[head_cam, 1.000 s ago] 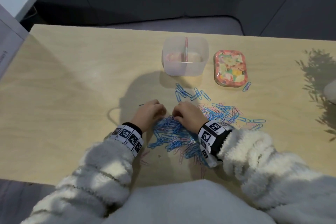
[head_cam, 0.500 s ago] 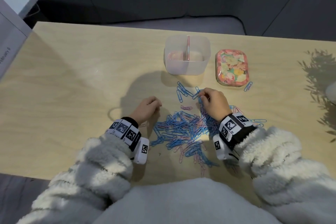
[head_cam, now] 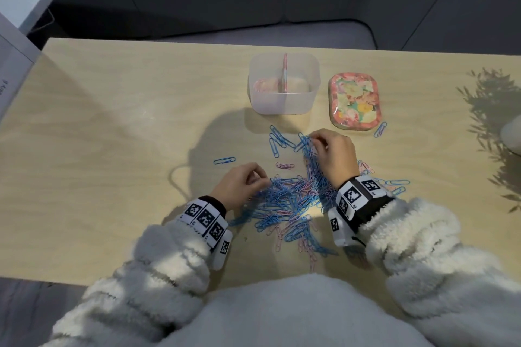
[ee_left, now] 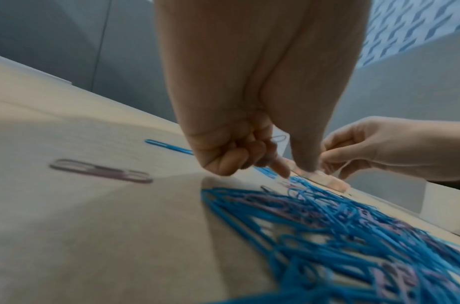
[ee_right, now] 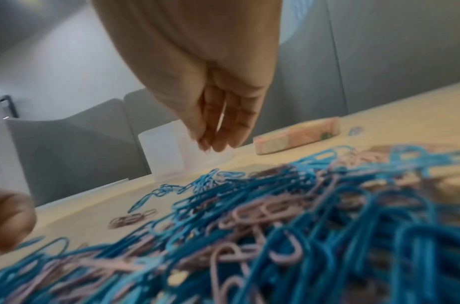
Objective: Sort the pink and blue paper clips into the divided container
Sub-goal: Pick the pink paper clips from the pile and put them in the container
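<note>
A tangled pile of blue and pink paper clips [head_cam: 293,200] [ee_right: 275,216] [ee_left: 353,236] lies on the wooden table in front of me. The clear divided container [head_cam: 284,101] [ee_right: 166,148] stands beyond it, with pink clips in its left compartment. My left hand [head_cam: 258,179] [ee_left: 296,170] is at the pile's left edge. Its fingers are curled, and thumb and forefinger pinch what looks like a pink clip. My right hand [head_cam: 314,139] [ee_right: 213,146] is at the pile's far end, fingertips together on a strand of blue clips [head_cam: 308,155].
A floral tin [head_cam: 354,101] [ee_right: 296,137] sits right of the container with one blue clip [head_cam: 380,129] beside it. Loose blue clips [head_cam: 277,141] lie in front of the container. A single blue clip [head_cam: 224,160] lies left of the pile, and a pink one [head_cam: 284,165] between my hands.
My right hand left the pile's middle for its far end and stays there. My left hand shifted back to the pile's left edge, uncovering a single blue clip.
</note>
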Tool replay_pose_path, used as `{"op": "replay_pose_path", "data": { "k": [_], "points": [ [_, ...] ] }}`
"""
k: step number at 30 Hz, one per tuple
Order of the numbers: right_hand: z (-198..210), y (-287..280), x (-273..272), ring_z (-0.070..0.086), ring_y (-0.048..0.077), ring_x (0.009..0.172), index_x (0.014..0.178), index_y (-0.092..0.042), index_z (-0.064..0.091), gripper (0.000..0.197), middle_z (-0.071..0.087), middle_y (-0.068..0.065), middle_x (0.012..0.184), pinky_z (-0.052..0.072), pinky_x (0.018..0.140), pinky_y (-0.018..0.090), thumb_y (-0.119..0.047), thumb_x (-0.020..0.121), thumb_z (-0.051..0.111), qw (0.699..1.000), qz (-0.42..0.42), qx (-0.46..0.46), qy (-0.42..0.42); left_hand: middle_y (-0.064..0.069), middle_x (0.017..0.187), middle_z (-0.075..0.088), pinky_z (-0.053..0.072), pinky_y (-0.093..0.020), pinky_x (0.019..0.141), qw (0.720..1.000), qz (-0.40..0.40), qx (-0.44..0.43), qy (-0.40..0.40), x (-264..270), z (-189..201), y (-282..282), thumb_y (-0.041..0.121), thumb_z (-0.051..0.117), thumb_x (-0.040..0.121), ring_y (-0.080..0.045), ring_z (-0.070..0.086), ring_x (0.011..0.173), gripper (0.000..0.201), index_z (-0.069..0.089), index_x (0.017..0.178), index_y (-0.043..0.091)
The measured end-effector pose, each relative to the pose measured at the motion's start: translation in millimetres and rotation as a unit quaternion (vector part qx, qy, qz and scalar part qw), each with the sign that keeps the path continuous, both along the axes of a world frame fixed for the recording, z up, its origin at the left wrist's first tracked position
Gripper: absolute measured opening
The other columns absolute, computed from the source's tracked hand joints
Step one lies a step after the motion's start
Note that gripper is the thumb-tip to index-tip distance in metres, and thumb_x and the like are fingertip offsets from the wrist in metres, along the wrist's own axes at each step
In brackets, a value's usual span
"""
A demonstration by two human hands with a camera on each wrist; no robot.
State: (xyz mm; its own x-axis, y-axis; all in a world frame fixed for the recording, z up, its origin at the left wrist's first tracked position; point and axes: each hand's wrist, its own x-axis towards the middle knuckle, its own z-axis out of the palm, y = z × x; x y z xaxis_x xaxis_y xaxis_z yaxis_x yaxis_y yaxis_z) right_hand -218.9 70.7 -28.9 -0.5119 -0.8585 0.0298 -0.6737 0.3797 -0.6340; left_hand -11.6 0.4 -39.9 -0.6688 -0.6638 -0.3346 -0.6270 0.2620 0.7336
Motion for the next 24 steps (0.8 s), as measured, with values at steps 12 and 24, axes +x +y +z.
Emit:
{"op": "replay_pose_path", "data": {
  "k": [12,24],
  "points": [
    [-10.7,-18.6,30.9,0.056,0.024,0.087,0.091,-0.004,0.061,0.014,0.056,0.007,0.092,0.040,0.073,0.028,-0.010,0.079,0.065,0.966,0.179,0.175,-0.061,-0.009,0.103,0.057,0.045,-0.040,0.084,0.951,-0.205,-0.198,-0.122,-11.1,0.6,-8.6,0.022,0.057,0.088,-0.025,0.051,0.100,0.016,0.059,0.100,0.012],
    [-5.4,-11.6,13.5,0.056,0.035,0.096,0.102,0.003,0.053,0.018,0.061,0.020,0.103,0.043,0.079,0.038,0.000,0.087,0.045,0.956,0.206,0.210,0.009,-0.004,0.088,0.057,0.046,-0.028,0.076,0.998,0.052,0.021,0.010,13.2,3.8,-26.5,0.012,0.049,0.093,-0.016,0.054,0.079,0.005,0.052,0.098,0.012]
  ]
}}
